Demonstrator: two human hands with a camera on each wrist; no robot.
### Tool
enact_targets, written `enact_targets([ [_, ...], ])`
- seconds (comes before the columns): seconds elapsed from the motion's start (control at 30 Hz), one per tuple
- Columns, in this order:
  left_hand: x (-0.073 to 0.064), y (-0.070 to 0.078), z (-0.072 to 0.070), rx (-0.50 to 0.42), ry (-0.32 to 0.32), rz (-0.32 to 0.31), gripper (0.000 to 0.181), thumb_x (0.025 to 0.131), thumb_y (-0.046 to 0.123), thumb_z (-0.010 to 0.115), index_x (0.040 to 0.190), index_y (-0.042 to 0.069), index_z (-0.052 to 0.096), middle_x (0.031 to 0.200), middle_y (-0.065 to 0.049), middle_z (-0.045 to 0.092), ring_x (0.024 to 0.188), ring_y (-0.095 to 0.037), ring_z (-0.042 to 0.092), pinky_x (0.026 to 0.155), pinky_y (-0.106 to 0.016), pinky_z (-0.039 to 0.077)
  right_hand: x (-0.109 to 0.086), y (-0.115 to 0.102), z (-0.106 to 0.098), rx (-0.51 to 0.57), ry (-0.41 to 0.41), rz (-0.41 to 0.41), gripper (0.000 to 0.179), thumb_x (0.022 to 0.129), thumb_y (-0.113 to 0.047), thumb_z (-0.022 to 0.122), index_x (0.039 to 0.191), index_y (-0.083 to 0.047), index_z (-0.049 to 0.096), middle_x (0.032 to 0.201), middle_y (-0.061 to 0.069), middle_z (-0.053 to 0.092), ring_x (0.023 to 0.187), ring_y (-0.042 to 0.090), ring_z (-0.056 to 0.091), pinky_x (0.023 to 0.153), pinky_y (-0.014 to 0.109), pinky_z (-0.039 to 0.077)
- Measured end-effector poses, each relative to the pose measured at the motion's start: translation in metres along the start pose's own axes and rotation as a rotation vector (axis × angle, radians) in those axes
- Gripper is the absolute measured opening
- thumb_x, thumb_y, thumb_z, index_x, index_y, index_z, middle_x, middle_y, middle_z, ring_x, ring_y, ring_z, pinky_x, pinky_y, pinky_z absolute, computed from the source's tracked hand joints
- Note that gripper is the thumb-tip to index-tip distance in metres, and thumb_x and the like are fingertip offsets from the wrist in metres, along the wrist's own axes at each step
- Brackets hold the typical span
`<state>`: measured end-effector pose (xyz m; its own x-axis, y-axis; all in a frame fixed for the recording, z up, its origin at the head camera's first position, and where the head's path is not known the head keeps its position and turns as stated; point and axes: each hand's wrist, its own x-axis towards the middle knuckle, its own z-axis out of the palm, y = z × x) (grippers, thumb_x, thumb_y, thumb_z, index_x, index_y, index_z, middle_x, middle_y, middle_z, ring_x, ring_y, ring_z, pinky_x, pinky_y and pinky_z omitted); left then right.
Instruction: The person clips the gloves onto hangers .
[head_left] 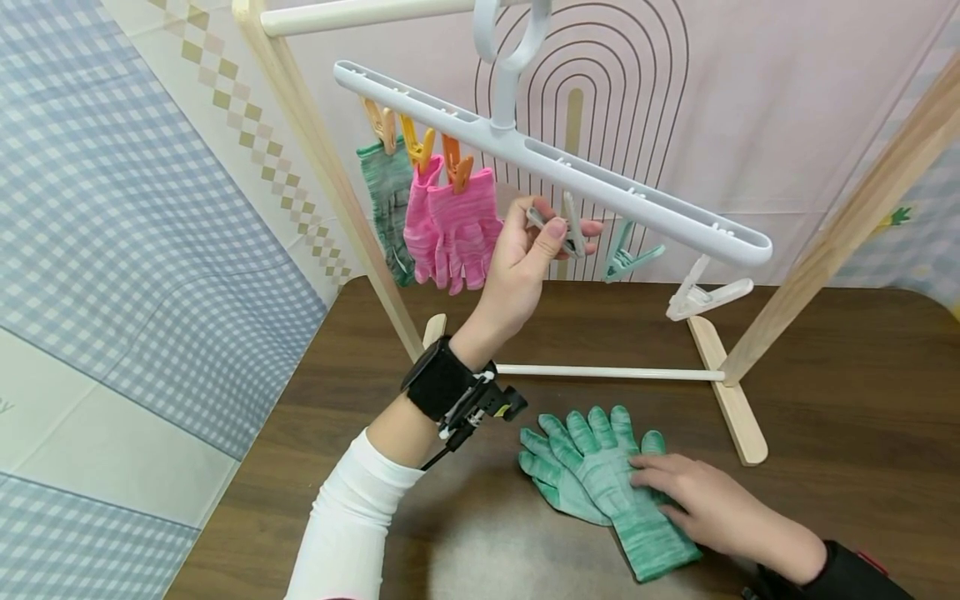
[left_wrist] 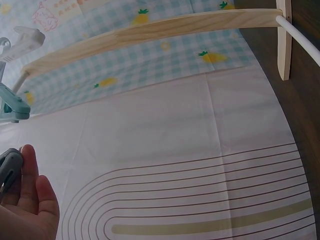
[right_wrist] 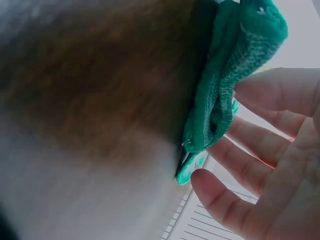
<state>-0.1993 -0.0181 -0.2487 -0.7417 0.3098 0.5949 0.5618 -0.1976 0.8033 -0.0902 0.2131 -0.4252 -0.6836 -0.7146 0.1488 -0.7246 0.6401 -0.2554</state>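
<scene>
Head view shows the left hand [head_left: 517, 271] pinching a grey clothespin [head_left: 574, 227] on the white clip hanger [head_left: 480, 131], between its hook [head_left: 506, 96] and right-hand end, while the right hand [head_left: 712, 510], fingers loosely spread, touches overlapping green knit gloves [head_left: 611, 479] lying on the dark wood-grain table [head_left: 847, 400], well in from its far edge.

Left arm raised high, bare wrist showing beyond the white sleeve, and there's the left hand [head_left: 517, 268] up toward the table's [head_left: 847, 400] far edge, thumb and fingers pinching! Down low, the right hand [head_left: 707, 502] lies palm down, fingers relaxed and pointing toward the left edge.
</scene>
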Motion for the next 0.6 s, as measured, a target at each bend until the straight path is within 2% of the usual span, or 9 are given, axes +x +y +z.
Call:
enact_targets([
  [0.13, -0.001, 0.000, 0.000, -0.004, 0.003, -0.002, 0.002, 0.095, 0.004, 0.031, 0.093, 0.005, 0.030, 0.105, -0.033, 0.055, 0.091, -0.044, 0.056, 0.075, -0.022, 0.042, -0.004, 0.000, 0.004, -0.060, 0.087, -0.056, 0.040, 0.062, -0.001, 0.072, 0.099, -0.016, 0.063, 0.112, 0.007, 0.059, 0.096, 0.025, 0.057, 0.070, 0.038, 0.048],
  [0.33, -0.001, -0.001, 0.001, 0.013, 0.003, -0.009, 0.005, 0.095, 0.005, 0.031, 0.092, 0.009, 0.030, 0.105, -0.031, 0.056, 0.089, -0.036, 0.059, 0.075, -0.022, 0.041, -0.009, 0.002, 0.010, -0.132, 0.182, -0.110, 0.046, 0.059, 0.010, 0.063, 0.094, -0.019, 0.064, 0.108, 0.005, 0.060, 0.093, 0.022, 0.058, 0.067, 0.037, 0.049],
  [0.47, -0.001, -0.001, 0.001, 0.008, 0.004, -0.005, 0.005, 0.095, 0.005, 0.031, 0.091, 0.009, 0.030, 0.105, -0.032, 0.056, 0.089, -0.038, 0.059, 0.074, -0.021, 0.041, -0.014, 0.004, 0.011, -0.148, 0.170, -0.127, 0.048, 0.059, 0.009, 0.064, 0.097, -0.021, 0.064, 0.111, 0.005, 0.059, 0.094, 0.024, 0.057, 0.063, 0.039, 0.048],
  [0.6, -0.001, -0.002, 0.000, 0.015, 0.004, -0.001, 0.006, 0.095, 0.005, 0.030, 0.091, 0.009, 0.030, 0.105, -0.032, 0.056, 0.086, -0.031, 0.061, 0.074, -0.023, 0.042, -0.018, 0.006, 0.011, -0.152, 0.118, -0.129, 0.056, 0.057, 0.006, 0.067, 0.105, -0.023, 0.062, 0.116, 0.006, 0.056, 0.098, 0.025, 0.055, 0.063, 0.040, 0.048],
])
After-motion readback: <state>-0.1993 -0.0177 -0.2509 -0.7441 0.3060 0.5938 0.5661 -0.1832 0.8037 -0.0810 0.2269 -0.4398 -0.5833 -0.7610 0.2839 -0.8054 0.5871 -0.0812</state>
